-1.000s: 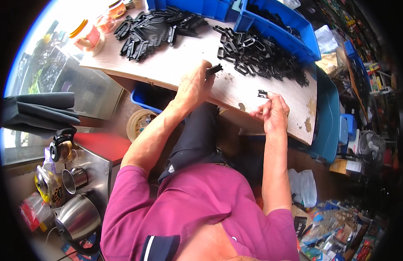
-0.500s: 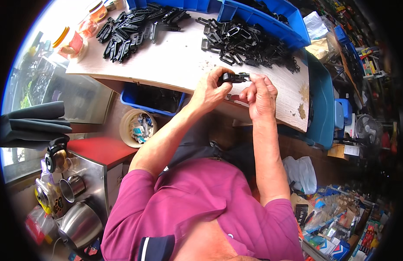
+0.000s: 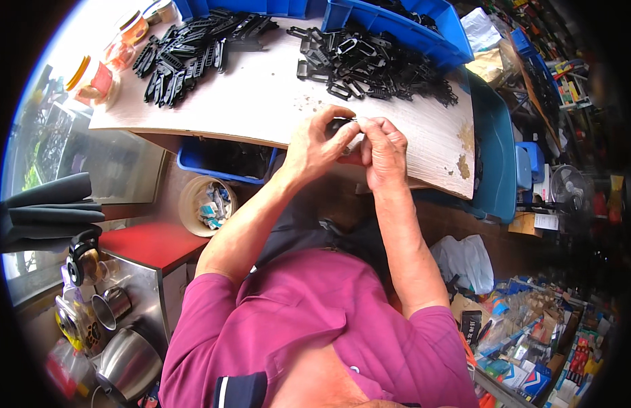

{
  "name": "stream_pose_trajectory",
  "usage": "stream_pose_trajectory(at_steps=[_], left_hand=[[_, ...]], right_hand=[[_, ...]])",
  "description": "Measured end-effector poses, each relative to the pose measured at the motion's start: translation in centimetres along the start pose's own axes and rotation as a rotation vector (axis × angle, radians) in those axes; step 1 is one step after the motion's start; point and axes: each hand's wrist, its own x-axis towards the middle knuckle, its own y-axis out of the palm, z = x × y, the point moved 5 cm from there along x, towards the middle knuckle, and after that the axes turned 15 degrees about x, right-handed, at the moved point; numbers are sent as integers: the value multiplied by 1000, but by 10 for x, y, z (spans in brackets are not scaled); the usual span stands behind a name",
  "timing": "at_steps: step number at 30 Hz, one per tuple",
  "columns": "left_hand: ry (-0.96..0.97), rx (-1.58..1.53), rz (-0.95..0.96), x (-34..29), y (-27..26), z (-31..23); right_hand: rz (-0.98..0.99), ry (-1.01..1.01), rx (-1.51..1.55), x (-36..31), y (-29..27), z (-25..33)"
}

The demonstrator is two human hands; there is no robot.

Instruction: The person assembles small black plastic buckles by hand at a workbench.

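Observation:
My left hand (image 3: 317, 143) and my right hand (image 3: 385, 151) meet above the near edge of a pale wooden board (image 3: 274, 95). Together they pinch a small black plastic part (image 3: 342, 124), mostly hidden by the fingers. Beyond them on the board lies a heap of black plastic frames (image 3: 370, 64) on the right. A second pile of black plastic strips (image 3: 186, 51) lies on the far left of the board.
Blue bins (image 3: 397, 20) line the board's far edge, and another blue bin (image 3: 223, 160) sits under it. A round tub of small items (image 3: 205, 204) stands below left. Metal cups and a kettle (image 3: 118, 353) sit on a red-topped cabinet (image 3: 148, 245). Packaged goods (image 3: 526, 340) clutter the floor at right.
My hands, apart on the board a second ago, have come together over its near edge with a black part pinched between them.

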Motion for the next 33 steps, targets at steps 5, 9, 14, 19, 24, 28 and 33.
stream_pose_trajectory(at_steps=[5, 9, 14, 19, 24, 28, 33], left_hand=[[32, -17, -144, 1, 1, 6], [63, 6, -218, -1, -3, 13], [-14, -185, -229, 2, -8, 15], [-83, -307, -185, -2, -8, 16], [-69, -283, -168, -1, -10, 20], [-54, -283, -157, 0, -9, 17], [-54, -300, -163, -1, -9, 19]], right_hand=[[-49, -21, -99, 7, -7, -6], [-22, 38, -71, 4, 1, 0], [-115, 67, -161, 28, -10, 19], [-246, 1, -374, 55, -16, 37], [-268, 2, -642, 75, -19, 36], [-289, 0, -721, 80, -22, 33], [-269, 19, -743, 82, -24, 31]])
